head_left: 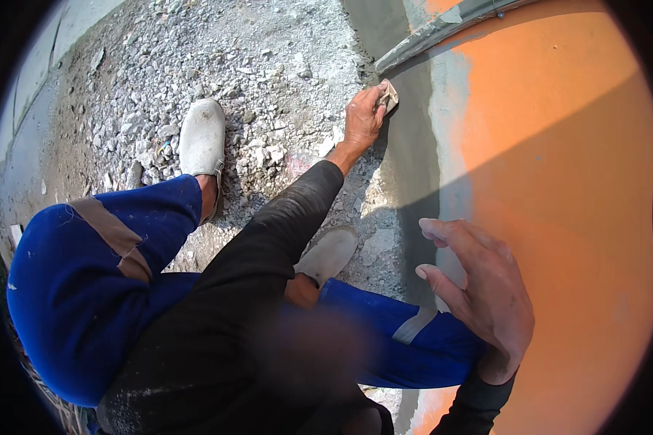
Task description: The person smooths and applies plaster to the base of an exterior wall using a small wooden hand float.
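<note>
Hands apart: left hand (pixel 363 116) clenched around a small pad (pixel 389 94) on grey plaster (pixel 413 145), right hand (pixel 482 290) released, fingers spread.

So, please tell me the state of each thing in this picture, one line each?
left hand: gripping a small pad, pressed to the wall.
small pad: held against grey plaster.
right hand: open, fingers spread, empty.
grey plaster strip: covers the wall's base.
orange wall: painted, partly shaded.
</note>
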